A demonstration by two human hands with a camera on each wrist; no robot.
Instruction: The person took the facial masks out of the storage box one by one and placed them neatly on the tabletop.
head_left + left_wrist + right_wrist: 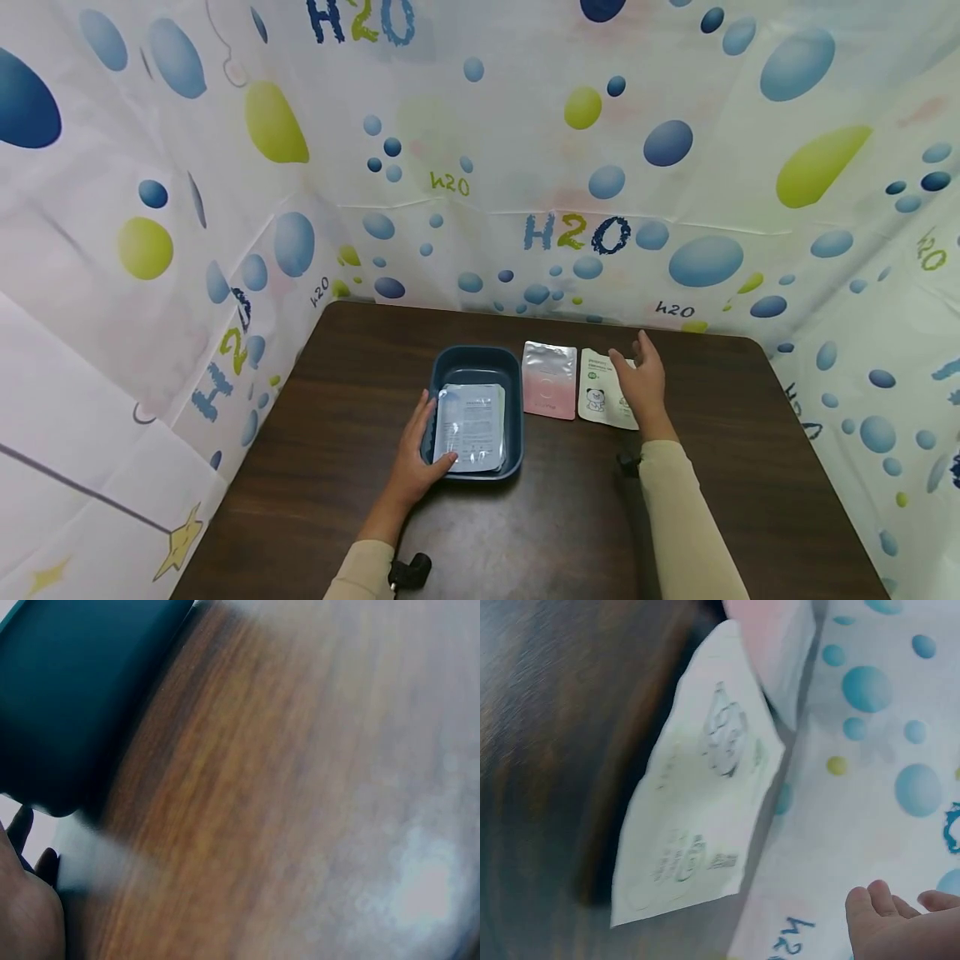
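A dark blue plastic tray [512, 367] sits on the table, holding a pale silvery-blue sachet [471, 429] with printed text, laid over another packet whose edge peeks out. My left hand [417, 457] is at the tray's left side, fingers extended beside the rim, thumb overlapping the sachet's lower corner in the head view. My right hand [643, 385] hovers over a cream-white sachet [597, 398] with a bear drawing, fingers spread and gripping nothing. In the right wrist view this cream sachet [705, 772] looks slightly wavy. A silver-and-pink sachet [550, 387] lies between it and the tray.
The brown wooden table [570, 533] meets a white curtain [480, 150] with blue and green dots along its far edge. A black wrist camera [410, 572] is strapped near the left sleeve.
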